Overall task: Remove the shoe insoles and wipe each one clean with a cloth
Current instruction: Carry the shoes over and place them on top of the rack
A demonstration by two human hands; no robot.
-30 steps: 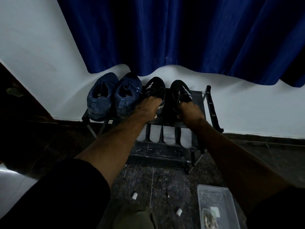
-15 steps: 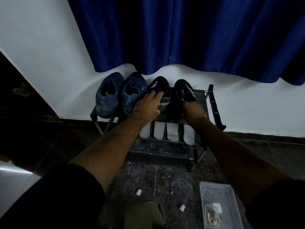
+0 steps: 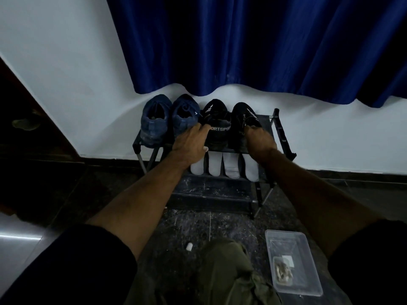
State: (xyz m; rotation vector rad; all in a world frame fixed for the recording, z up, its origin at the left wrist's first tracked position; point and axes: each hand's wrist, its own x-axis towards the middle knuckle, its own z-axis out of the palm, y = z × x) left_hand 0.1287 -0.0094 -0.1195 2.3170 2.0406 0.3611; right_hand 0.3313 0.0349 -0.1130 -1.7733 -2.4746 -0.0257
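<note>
Two-tier shoe rack [image 3: 283,137] against white wall. Top shelf, left to right: two blue shoes [image 3: 169,119], two black shoes [image 3: 229,119]. Left hand [image 3: 190,143] resting on heel of left black shoe [image 3: 217,126]; right hand [image 3: 259,140] gripping heel of right black shoe [image 3: 243,117]. Four pale insoles [image 3: 224,165] on lower shelf. Clear plastic tray [image 3: 308,282] on floor, right.

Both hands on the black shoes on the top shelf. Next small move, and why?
Probably let go and draw both hands back. Four pale insoles already hang out on the lower tier, and all four shoes stand in a row on the rack. The left hand touches the left black shoe; the right hand grips the right black shoe.
</note>
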